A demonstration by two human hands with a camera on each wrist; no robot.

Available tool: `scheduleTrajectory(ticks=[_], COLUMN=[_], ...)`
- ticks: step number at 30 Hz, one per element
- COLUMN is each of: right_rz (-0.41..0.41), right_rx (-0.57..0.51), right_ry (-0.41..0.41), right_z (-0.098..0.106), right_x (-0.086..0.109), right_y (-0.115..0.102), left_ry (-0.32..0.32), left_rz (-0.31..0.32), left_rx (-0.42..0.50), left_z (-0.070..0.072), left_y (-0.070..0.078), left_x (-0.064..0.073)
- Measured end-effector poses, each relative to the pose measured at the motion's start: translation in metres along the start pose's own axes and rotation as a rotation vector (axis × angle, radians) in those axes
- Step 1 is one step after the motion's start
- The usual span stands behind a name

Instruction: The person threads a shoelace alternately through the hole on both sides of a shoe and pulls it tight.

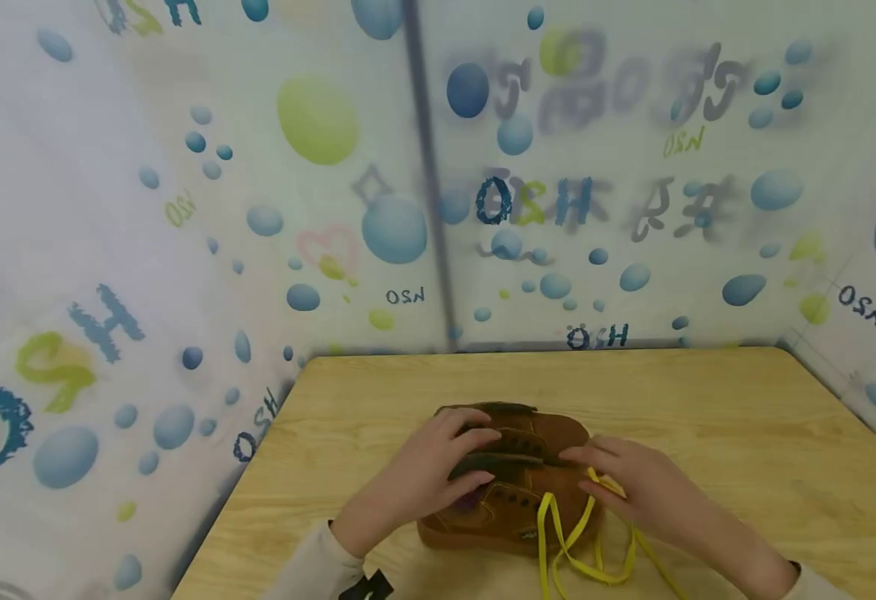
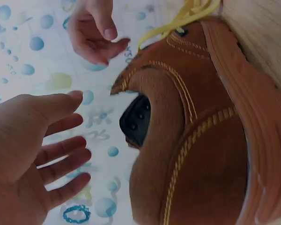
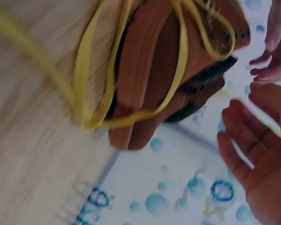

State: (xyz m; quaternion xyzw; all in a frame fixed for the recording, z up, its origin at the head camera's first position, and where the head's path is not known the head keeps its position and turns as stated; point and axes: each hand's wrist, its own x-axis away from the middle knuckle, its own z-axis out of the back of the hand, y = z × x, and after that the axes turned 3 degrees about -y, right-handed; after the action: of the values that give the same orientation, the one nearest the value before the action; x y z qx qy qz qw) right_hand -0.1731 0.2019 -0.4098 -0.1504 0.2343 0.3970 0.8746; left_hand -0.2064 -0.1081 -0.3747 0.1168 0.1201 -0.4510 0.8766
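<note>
On the light wooden table, near its front edge, a brown suede lace-up boot lies on its side with a loose flat yellow lace trailing from its eyelets toward the person. The left hand lies over the boot's dark tongue with fingers straight and relaxed, gripping nothing; the wrist view shows the palm spread beside the boot opening. The right hand rests at the boot's right side, fingers straight and loose, just over the lace, holding nothing.
</note>
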Motion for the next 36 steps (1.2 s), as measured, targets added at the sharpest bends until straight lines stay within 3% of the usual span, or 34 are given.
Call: scheduleTrajectory(ticks=[3, 5, 8, 12, 16, 21, 27, 33, 36], right_rz=[0.215, 0.317, 0.395, 0.463, 0.469, 0.46, 0.446, 0.471, 0.334], right_rx=[-0.101, -0.136, -0.1, -0.029, -0.012, 0.029, -0.151, -0.054, -0.026], right_ry=[-0.034, -0.104, -0.183, -0.227, -0.296, -0.31, -0.325, -0.228, -0.117], right_z=[-0.008, -0.016, -0.029, -0.045, -0.055, -0.056, -0.059, -0.066, -0.06], right_x=[-0.005, -0.006, -0.005, 0.002, 0.007, 0.01, 0.012, 0.011, 0.008], right_y=[-0.014, -0.024, -0.038, -0.051, -0.057, -0.061, -0.068, -0.071, -0.067], left_ry=[0.017, 0.001, -0.026, -0.069, -0.104, -0.137, -0.187, -0.187, -0.194], left_rz=[-0.071, -0.096, -0.118, -0.146, -0.169, -0.181, -0.161, -0.165, -0.163], left_rx=[-0.009, -0.016, -0.037, -0.065, -0.101, -0.118, -0.092, -0.098, -0.115], left_z=[-0.001, -0.003, -0.009, -0.016, -0.022, -0.028, -0.029, -0.029, -0.032], left_y=[0.007, 0.011, 0.015, 0.019, 0.022, 0.024, 0.026, 0.029, 0.03], left_x=[-0.004, -0.006, -0.01, -0.016, -0.021, -0.026, -0.028, -0.03, -0.032])
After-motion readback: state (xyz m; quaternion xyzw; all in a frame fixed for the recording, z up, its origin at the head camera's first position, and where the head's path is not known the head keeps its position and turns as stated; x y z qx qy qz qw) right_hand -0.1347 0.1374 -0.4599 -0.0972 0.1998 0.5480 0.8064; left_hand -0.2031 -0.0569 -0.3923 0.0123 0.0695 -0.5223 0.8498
